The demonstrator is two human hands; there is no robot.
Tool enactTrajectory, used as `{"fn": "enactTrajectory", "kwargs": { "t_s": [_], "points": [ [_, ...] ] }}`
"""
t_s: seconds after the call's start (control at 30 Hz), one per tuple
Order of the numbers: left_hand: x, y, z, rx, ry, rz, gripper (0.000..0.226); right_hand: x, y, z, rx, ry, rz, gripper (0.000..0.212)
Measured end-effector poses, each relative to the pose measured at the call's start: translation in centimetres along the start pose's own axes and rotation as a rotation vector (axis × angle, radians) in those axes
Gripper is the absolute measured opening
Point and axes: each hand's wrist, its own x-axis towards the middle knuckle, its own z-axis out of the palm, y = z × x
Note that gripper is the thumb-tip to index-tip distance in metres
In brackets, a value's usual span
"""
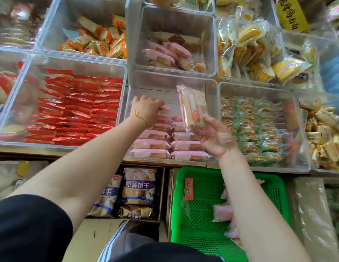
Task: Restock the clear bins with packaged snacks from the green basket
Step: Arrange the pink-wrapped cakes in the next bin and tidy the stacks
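Note:
A clear bin (168, 84) in the middle of the front row holds two rows of pink snack packs (155, 144). My left hand (146, 108) reaches into it, fingers curled over the farthest pink pack (164, 110) in the left row. My right hand (214, 135) holds one pink pack (193, 108) upright above the bin's right side, pinched at its lower end. The green basket (200, 188) sits below the shelf edge under my right forearm, with a few pink packs (222, 212) left inside.
Neighbouring clear bins hold red packs (77, 108) on the left, green-wrapped snacks (253, 129) on the right, more pink cakes (164, 53) behind, orange packs (100, 40) and yellow cakes (255, 52). A carton of biscuit bags (138, 188) sits left of the basket.

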Motion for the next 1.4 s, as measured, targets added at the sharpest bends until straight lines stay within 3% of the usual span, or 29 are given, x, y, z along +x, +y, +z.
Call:
{"fn": "enactTrajectory", "kwargs": {
  "t_s": [0.1, 0.2, 0.3, 0.43, 0.5, 0.6, 0.7, 0.9, 1.1, 1.27, 1.4],
  "points": [
    [0.3, 0.1, 1.5, 0.03, -0.232, -0.028, 0.047, -0.3, -0.2, -0.4, 0.029, -0.041, 0.001, 0.034],
    [0.8, 0.1, 2.2, 0.037, -0.22, -0.028, 0.062, -0.3, -0.9, -0.5, -0.049, -0.005, -0.021, 0.044],
    [1.0, 0.1, 2.8, 0.024, -0.19, -0.038, 0.065, 0.8, -2.2, 0.0, -0.278, 0.169, -0.116, 0.044],
    [1.2, 0.1, 3.5, 0.029, -0.166, -0.038, 0.066, 4.1, -4.2, 1.4, -1.103, 0.352, -0.544, 0.041],
    [1.2, 0.1, 3.6, 0.034, -0.164, -0.04, 0.073, 6.5, -4.4, 1.9, -1.508, 0.368, -0.632, 0.04],
    [1.3, -0.1, 3.6, 0.028, -0.164, -0.041, 0.08, 9.2, -3.6, 2.4, -2.106, 0.393, -0.511, 0.043],
    [1.4, -0.2, 3.8, 0.014, -0.175, -0.054, 0.078, 10.3, -1.7, 2.6, -2.45, 0.392, -0.303, 0.037],
    [1.4, -0.2, 3.7, 0.014, -0.193, -0.065, 0.077, 11.6, 0.3, 2.5, -2.58, 0.364, -0.042, 0.035],
    [1.5, -0.3, 3.7, -0.025, -0.218, -0.093, 0.078, 12.9, 0.6, 2.6, -2.721, 0.418, 0.058, 0.04],
    [1.5, -0.5, 3.3, -0.036, -0.248, -0.073, 0.082, 12.5, 0.6, -0.6, -2.492, 0.231, 0.097, 0.057],
    [1.1, -0.4, 2.8, -0.046, -0.241, -0.044, 0.078, 11.1, 0.6, -0.5, -2.311, 0.217, -0.009, 0.065]
  ]
}}
